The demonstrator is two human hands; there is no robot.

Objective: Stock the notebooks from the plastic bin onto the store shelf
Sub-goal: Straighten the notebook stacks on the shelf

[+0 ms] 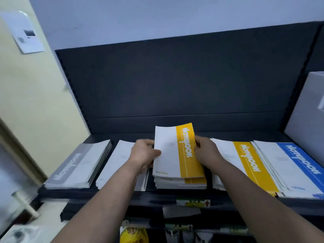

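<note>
- The left hand [145, 153] grips the white left edge of a yellow notebook [177, 151], with the thumb on the cover and the fingers curled underneath.
- The right hand [206, 151] holds the same notebook at its yellow spine edge, fingers curled around it.
- The notebook sits on top of a pile of yellow notebooks [180, 183] in the middle of the dark shelf [105, 193], and its far end looks tilted upward.
- A grey notebook stack [78, 165] lies at the left of the shelf.
- Just beside it is a white-topped stack [119, 160], partly hidden by the left forearm.
- To the right lie another yellow stack [245, 163] and a blue notebook stack [294, 165], overlapping each other.
- A white box [308, 109] stands at the far right.
- A price label [192, 202] hangs on the shelf's front edge.
</note>
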